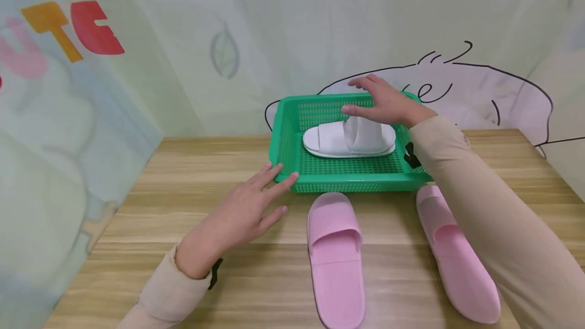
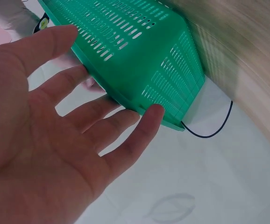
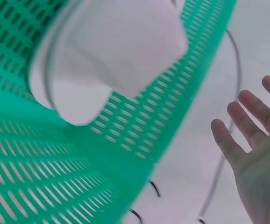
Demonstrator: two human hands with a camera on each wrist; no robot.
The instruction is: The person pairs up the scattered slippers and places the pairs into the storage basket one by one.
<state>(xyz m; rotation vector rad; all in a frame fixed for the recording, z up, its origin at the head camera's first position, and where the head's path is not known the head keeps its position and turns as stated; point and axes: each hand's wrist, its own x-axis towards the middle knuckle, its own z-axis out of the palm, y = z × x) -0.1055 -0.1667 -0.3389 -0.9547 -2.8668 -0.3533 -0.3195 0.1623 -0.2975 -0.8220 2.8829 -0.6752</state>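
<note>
White slippers, apparently stacked, lying inside the green basket, crosswise behind the front rim; exact arrangement of the raised white part hard to tell. Main risk, in judgement: tipping or sliding apart of the stack, because of this tall part, if brushed by the right hand, placed just above, with fingers extended and nothing held. Possible also: turning of the basket on the table, from uneven pressing at the near corner by the left hand, with fingers spread, fingertips at the rim, gripping nothing. Around: in front of the basket, one pink slipper, toe close to the front wall; farther right, another pink slipper, partly covered by the sleeve. In the way: both pink toes, against any pull of the basket toward the person; behind, the printed curtain.
</note>
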